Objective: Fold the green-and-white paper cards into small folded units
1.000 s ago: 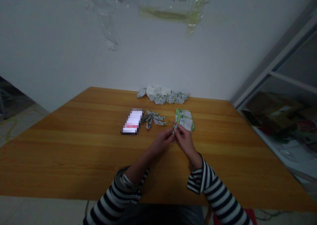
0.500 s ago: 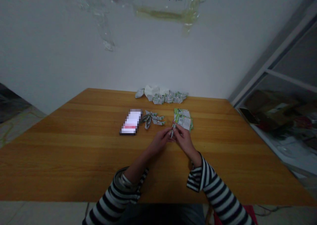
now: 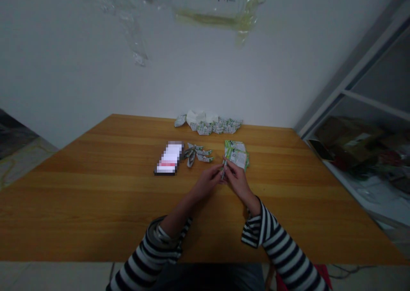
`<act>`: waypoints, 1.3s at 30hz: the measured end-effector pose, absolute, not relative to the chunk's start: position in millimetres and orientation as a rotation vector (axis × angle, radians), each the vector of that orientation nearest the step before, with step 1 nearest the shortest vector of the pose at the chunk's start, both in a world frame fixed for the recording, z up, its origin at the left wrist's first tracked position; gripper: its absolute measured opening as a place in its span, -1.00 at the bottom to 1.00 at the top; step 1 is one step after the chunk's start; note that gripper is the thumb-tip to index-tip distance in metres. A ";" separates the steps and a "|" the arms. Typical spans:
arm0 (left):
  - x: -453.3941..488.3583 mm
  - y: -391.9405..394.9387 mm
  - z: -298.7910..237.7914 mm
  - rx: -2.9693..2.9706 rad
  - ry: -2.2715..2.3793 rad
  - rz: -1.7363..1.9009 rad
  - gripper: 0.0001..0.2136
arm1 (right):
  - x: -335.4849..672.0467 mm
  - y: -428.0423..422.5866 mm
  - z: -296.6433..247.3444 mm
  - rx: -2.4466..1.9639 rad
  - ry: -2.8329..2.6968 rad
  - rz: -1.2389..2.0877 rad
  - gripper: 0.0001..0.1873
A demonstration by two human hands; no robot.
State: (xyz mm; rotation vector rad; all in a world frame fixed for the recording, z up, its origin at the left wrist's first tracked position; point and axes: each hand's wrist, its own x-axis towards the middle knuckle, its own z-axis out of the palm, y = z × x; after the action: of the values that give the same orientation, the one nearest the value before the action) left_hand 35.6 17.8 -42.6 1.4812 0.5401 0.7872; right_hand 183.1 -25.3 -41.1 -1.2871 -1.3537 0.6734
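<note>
Between my fingertips is a small folded piece of printed paper [image 3: 224, 171], narrow and partly hidden. My left hand [image 3: 206, 182] pinches it from the left side, and my right hand [image 3: 237, 179] pinches it from the right. Just beyond my right hand lies a stack of flat green-and-white printed papers [image 3: 236, 152]. Left of that stack, several folded paper pieces [image 3: 197, 154] of the same print lie fanned out on the wooden table [image 3: 128, 205].
A phone [image 3: 169, 157] with a lit, blurred screen lies left of the folded pieces. Along the wall at the back edge sits a row of crumpled or folded papers [image 3: 208, 125] with some white tissue-like paper [image 3: 197, 116]. Cluttered shelving [image 3: 358, 145] stands to the right.
Both hands stay in almost the same place, with only a slight shift of the fingers around the folded paper. Nothing else on the table has moved.
</note>
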 end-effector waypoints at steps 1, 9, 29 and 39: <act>35.8 17.9 -43.4 1.454 0.529 0.778 -0.58 | 183.2 -25.6 -41.1 -1.280 -1.371 0.664 -0.50; 31.0 16.2 -39.9 1.516 0.576 0.795 -0.60 | 181.5 -32.8 -29.7 -1.282 -1.687 0.461 -0.52; 32.0 16.4 -23.1 0.964 0.793 0.936 -0.49 | 175.0 -29.2 -32.8 -1.192 -1.407 0.384 -0.81; 33.3 16.4 -24.5 1.102 0.605 0.821 -0.55 | 167.9 -28.6 -28.0 -1.266 -1.387 0.370 -0.75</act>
State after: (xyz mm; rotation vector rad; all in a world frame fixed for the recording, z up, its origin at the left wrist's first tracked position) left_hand 33.3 16.4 -24.5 1.1025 0.6045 0.8205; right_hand 167.9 -28.6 -28.0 -1.2664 -1.3867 0.3697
